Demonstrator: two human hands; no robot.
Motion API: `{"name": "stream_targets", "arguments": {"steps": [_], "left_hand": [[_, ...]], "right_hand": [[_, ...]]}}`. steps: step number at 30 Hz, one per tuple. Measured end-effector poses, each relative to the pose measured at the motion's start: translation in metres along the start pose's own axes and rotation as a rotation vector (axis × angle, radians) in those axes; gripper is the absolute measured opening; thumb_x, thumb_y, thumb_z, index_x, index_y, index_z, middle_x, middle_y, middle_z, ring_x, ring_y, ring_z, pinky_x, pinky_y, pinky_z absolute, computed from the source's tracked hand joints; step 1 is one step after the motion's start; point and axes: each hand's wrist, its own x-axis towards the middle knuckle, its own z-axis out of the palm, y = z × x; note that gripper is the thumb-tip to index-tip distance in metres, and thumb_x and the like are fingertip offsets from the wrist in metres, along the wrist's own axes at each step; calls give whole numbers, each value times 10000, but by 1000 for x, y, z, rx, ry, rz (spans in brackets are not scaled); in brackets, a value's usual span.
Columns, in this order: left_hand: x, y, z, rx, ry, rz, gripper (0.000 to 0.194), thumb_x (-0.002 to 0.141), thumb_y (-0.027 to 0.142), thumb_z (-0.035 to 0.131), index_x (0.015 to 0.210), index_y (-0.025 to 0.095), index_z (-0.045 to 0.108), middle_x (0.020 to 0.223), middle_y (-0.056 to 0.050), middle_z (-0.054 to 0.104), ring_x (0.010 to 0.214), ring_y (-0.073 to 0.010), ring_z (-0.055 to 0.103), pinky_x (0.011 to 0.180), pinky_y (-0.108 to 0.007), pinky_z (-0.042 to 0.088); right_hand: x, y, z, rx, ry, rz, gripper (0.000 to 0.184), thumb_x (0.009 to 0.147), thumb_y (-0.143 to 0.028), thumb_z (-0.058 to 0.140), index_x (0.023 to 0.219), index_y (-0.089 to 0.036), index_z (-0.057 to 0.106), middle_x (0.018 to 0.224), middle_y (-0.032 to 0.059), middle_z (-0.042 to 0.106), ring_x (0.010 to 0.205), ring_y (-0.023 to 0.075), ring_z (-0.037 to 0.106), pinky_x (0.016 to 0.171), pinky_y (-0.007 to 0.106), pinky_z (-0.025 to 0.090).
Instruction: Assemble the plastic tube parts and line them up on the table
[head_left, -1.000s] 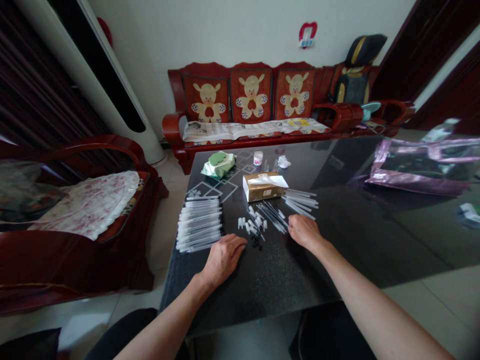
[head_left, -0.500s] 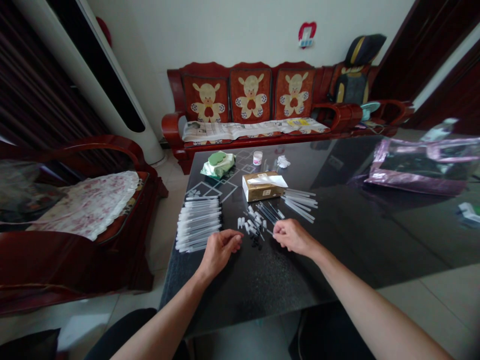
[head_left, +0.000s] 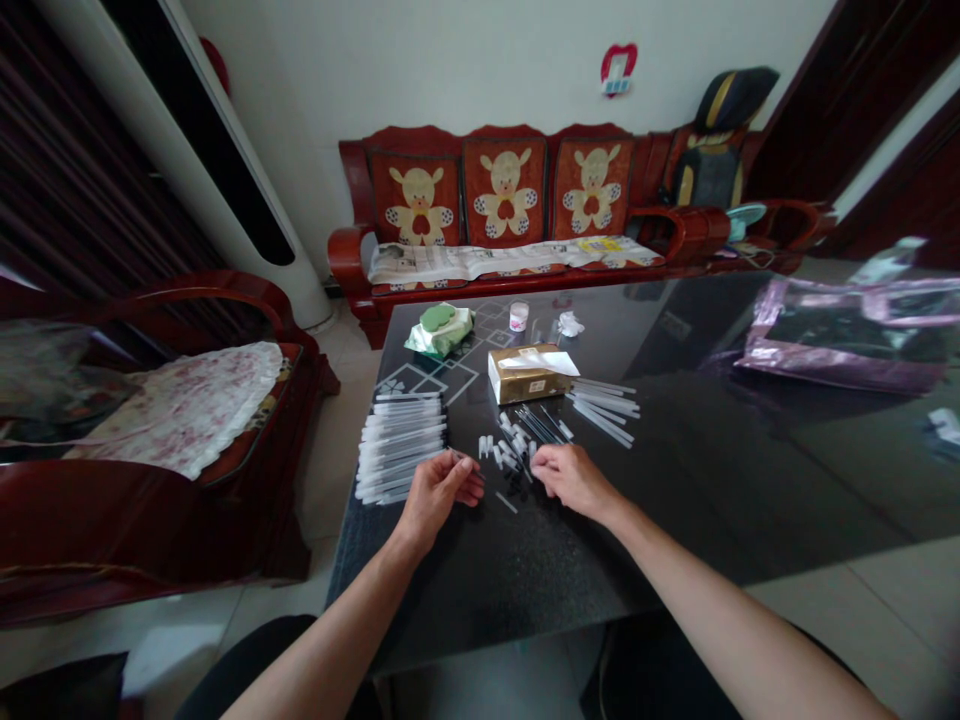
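My left hand (head_left: 444, 492) is closed, with what looks like a thin dark rod between thumb and forefinger. It hovers beside a row of frosted plastic tubes (head_left: 403, 448) with dark ends. The fingers of my right hand (head_left: 571, 480) are pinched at the right edge of a pile of small white caps (head_left: 512, 445); whatever they grip is hidden. Small black pieces (head_left: 516, 494) lie between my hands. A short thin grey stick (head_left: 506, 502) rests on the table in front of them. Behind my right hand are several thin dark rods (head_left: 538, 424).
Behind the pile stands a gold tissue box (head_left: 534, 380), with loose clear tubes (head_left: 604, 408) to its right. Farther back are a green wipes pack (head_left: 440, 330), a small jar (head_left: 518, 317) and crumpled tissue (head_left: 570, 324). A pink-edged clear bag (head_left: 840, 340) lies right on the dark table (head_left: 675, 480).
My right hand has moved slightly left toward the caps. A short grey stick now lies on the table between my hands. The left hand has turned, and a thin rod shows at its fingertips.
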Motion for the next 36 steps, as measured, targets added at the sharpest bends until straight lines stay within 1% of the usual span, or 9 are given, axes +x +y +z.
{"name": "stream_targets", "arguments": {"steps": [3, 7, 10, 14, 17, 22, 28, 33, 36], "left_hand": [[0, 1, 0, -13, 8, 3, 353, 769, 464, 664, 806, 117, 612, 693, -62, 680, 573, -147, 644, 522, -245, 525], [-1, 0, -1, -17, 13, 4, 350, 770, 458, 662, 810, 114, 609, 673, -58, 674, 562, -145, 640, 518, -243, 523], [0, 0, -1, -24, 20, 8, 342, 777, 452, 657, 818, 116, 607, 677, -57, 675, 561, -143, 641, 521, -241, 523], [0, 2, -2, -26, 29, 14, 337, 779, 449, 654, 816, 117, 610, 680, -58, 676, 561, -141, 639, 526, -243, 524], [0, 2, -1, -24, 36, 14, 336, 776, 448, 656, 812, 118, 609, 676, -57, 673, 559, -142, 638, 524, -244, 524], [0, 2, -1, -21, 45, 21, 327, 783, 441, 650, 818, 119, 605, 679, -56, 672, 560, -141, 637, 530, -247, 526], [-1, 4, -1, -18, 54, 29, 327, 782, 442, 649, 831, 122, 603, 683, -55, 671, 571, -148, 644, 540, -250, 529], [-1, 4, -1, -23, 48, 30, 342, 773, 455, 657, 831, 121, 611, 705, -65, 680, 577, -150, 648, 549, -256, 532], [-1, 3, -1, -25, 49, 37, 346, 773, 461, 657, 840, 123, 614, 711, -65, 683, 581, -151, 651, 559, -263, 536]], "right_hand": [[8, 9, -3, -278, 188, 3, 210, 875, -240, 507, 998, -194, 671, 863, 67, 727, 825, 199, 679, 720, 264, 462], [13, 9, -1, -426, 114, -12, 302, 891, -275, 516, 1174, -227, 609, 1008, 72, 720, 950, 208, 661, 790, 269, 444], [14, 8, 1, -485, 73, 1, 274, 882, -266, 529, 1140, -239, 617, 984, 62, 723, 927, 211, 665, 769, 274, 438], [14, 10, -2, -490, 104, 8, 216, 862, -230, 539, 1052, -235, 642, 986, 52, 723, 930, 212, 663, 749, 269, 424], [10, 8, -4, -456, 119, -16, 179, 853, -227, 546, 989, -237, 662, 905, 34, 728, 870, 199, 667, 718, 258, 412], [1, -5, 4, -331, 18, -103, 102, 826, -267, 597, 784, -222, 678, 727, 6, 703, 715, 159, 648, 647, 232, 383], [-8, -14, 13, -265, -30, -116, 143, 788, -336, 654, 758, -197, 670, 715, 21, 697, 685, 153, 632, 602, 227, 358], [-9, -19, 11, -206, -64, -117, 67, 760, -228, 634, 709, -187, 651, 671, 11, 676, 647, 139, 617, 585, 223, 360], [-9, -20, 10, -56, -56, -89, 55, 731, -156, 583, 696, -183, 615, 618, -4, 648, 591, 129, 601, 566, 220, 386]]}}
